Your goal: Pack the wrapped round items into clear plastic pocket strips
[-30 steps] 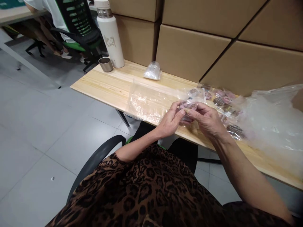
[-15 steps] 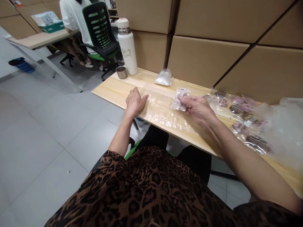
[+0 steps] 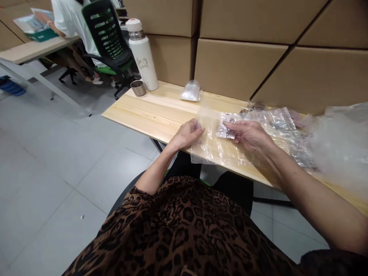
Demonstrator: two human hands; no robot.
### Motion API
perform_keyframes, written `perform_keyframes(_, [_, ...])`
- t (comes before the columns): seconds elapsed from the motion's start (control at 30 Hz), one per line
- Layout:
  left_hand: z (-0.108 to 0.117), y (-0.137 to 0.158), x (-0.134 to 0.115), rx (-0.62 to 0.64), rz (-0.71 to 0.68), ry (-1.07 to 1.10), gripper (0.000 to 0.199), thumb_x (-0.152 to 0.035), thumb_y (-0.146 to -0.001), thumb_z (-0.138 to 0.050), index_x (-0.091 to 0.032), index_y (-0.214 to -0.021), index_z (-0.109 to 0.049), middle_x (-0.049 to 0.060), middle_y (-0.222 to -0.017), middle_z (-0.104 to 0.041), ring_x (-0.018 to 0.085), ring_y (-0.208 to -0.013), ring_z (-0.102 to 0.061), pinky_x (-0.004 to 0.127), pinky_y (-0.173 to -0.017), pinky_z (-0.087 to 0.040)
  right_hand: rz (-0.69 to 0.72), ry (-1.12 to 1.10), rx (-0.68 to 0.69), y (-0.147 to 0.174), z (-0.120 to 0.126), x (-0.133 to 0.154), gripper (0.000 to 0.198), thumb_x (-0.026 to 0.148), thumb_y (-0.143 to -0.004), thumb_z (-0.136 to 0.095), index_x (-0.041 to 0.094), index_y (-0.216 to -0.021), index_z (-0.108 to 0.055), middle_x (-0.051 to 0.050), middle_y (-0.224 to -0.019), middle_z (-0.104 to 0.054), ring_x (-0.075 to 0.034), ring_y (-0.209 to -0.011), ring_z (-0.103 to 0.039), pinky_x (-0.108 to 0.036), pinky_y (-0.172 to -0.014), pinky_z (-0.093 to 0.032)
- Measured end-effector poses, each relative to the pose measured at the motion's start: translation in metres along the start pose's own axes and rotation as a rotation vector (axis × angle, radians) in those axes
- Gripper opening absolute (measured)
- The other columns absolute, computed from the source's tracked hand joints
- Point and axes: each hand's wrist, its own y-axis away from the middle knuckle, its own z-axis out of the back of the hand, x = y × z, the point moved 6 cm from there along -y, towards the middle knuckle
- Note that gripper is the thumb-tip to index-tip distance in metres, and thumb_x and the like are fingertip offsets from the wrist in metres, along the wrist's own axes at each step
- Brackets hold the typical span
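Note:
My left hand (image 3: 188, 134) pinches the left edge of a clear plastic bag (image 3: 212, 151), which lies flat and overhangs the table's front edge a little. In my right hand (image 3: 251, 134) is a small clear packet (image 3: 227, 124) with printing on it, gripped between thumb and fingers above the bag. What the packet contains is too small to make out. To the right of that hand, more clear plastic wrapping (image 3: 283, 120) covers several packaged items with pink and dark parts.
A white thermos bottle (image 3: 143, 57) and a metal cup (image 3: 138, 88) stand at the table's left end. Behind the bag lies a small stack of clear plastic (image 3: 191, 91). Cardboard boxes (image 3: 238, 65) wall off the back. A person in a white top (image 3: 71, 23) sits at another table.
My left hand has moved right and now grips the bag's edge. The bag has shifted right, its wrapping spreading over the packaged items. My right hand still holds the packet.

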Motion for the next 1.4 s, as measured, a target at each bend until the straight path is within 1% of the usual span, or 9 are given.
perform_keyframes(0.17, [-0.015, -0.007, -0.002, -0.004, 0.058, 0.377, 0.040, -0.045, -0.085, -0.090, -0.020, -0.080, -0.059, -0.002, -0.071, -0.062, 0.010, -0.063, -0.058, 0.027, -0.070, -0.048, 0.017, 0.077, 0.034, -0.006, -0.018, 0.005, 0.044, 0.022, -0.075, -0.101, 0.017, -0.063, -0.059, 0.001, -0.049, -0.054, -0.006, -0.043, -0.041, -0.019, -0.035, -0.028])
perform_keyframes(0.3, [-0.022, -0.013, -0.003, -0.021, 0.208, 0.482, 0.052, -0.065, -0.095, -0.075, -0.019, -0.074, -0.066, 0.003, -0.072, -0.070, 0.015, -0.074, -0.070, 0.026, -0.073, -0.055, 0.031, 0.046, 0.076, -0.013, -0.026, 0.001, 0.045, 0.025, -0.071, -0.104, 0.016, -0.061, -0.061, -0.002, -0.050, -0.057, -0.006, -0.041, -0.041, -0.020, -0.034, -0.025])
perform_keyframes(0.47, [-0.032, -0.024, 0.000, -0.138, 0.190, 0.637, 0.017, -0.027, -0.094, -0.080, -0.016, -0.084, -0.072, 0.001, -0.076, -0.075, 0.011, -0.071, -0.068, 0.025, -0.077, -0.056, 0.072, -0.025, 0.121, -0.018, -0.021, -0.002, 0.041, 0.028, -0.069, -0.102, 0.018, -0.061, -0.063, -0.001, -0.053, -0.057, -0.007, -0.044, -0.041, -0.021, -0.035, -0.028])
perform_keyframes(0.53, [-0.038, -0.028, 0.001, -0.127, 0.154, 0.642, 0.012, -0.014, -0.085, -0.085, -0.015, -0.091, -0.074, 0.000, -0.079, -0.076, 0.010, -0.071, -0.068, 0.024, -0.080, -0.055, 0.094, -0.080, 0.159, -0.019, -0.021, -0.003, 0.039, 0.028, -0.065, -0.102, 0.018, -0.063, -0.064, 0.000, -0.055, -0.058, -0.008, -0.045, -0.042, -0.021, -0.035, -0.028])
perform_keyframes(0.67, [-0.045, -0.036, -0.001, -0.148, 0.075, 0.571, 0.024, -0.014, -0.077, -0.090, -0.014, -0.097, -0.077, 0.000, -0.087, -0.078, 0.011, -0.083, -0.069, 0.026, -0.092, -0.054, 0.137, -0.187, 0.207, -0.017, -0.024, -0.003, 0.036, 0.030, -0.059, -0.100, 0.018, -0.067, -0.066, 0.000, -0.053, -0.058, -0.009, -0.045, -0.045, -0.021, -0.036, -0.030])
perform_keyframes(0.8, [-0.052, -0.039, -0.006, -0.183, 0.006, 0.572, 0.028, -0.022, -0.081, -0.092, -0.017, -0.098, -0.071, -0.002, -0.091, -0.075, 0.010, -0.085, -0.068, 0.027, -0.098, -0.053, 0.160, -0.294, 0.222, -0.012, -0.027, -0.001, 0.038, 0.037, -0.061, -0.099, 0.019, -0.084, -0.075, -0.004, -0.066, -0.071, -0.020, -0.062, -0.067, -0.030, -0.049, -0.053])
perform_keyframes(1.0, [-0.080, -0.037, -0.010, 0.048, 0.119, 0.677, 0.030, -0.040, -0.087, -0.089, -0.018, -0.095, -0.070, 0.003, -0.090, -0.076, 0.022, -0.098, -0.076, 0.039, -0.104, -0.057, 0.173, -0.324, 0.202, -0.005, -0.022, 0.009, 0.050, 0.041, -0.060, -0.104, 0.022, -0.098, -0.076, -0.004, -0.075, -0.075, -0.027, -0.078, -0.076, -0.039, -0.065, -0.065])
perform_keyframes(1.2, [-0.087, -0.034, -0.016, 0.127, 0.073, 0.688, 0.037, -0.041, -0.083, -0.093, -0.020, -0.105, -0.072, 0.006, -0.104, -0.081, 0.027, -0.118, -0.077, 0.042, -0.111, -0.055, 0.243, -0.290, 0.196, 0.002, -0.015, 0.018, 0.048, 0.043, -0.064, -0.102, 0.023, -0.098, -0.075, -0.004, -0.074, -0.074, -0.027, -0.081, -0.076, -0.038, -0.063, -0.064])
perform_keyframes(1.4, [-0.090, -0.037, -0.006, 0.054, 0.170, 0.726, 0.026, -0.029, -0.086, -0.091, -0.017, -0.103, -0.075, 0.002, -0.091, -0.080, 0.018, -0.093, -0.078, 0.038, -0.106, -0.055, 0.193, -0.242, 0.197, 0.008, -0.010, 0.019, 0.042, 0.043, -0.070, -0.101, 0.021, -0.094, -0.075, -0.003, -0.066, -0.069, -0.027, -0.077, -0.075, -0.037, -0.063, -0.064])
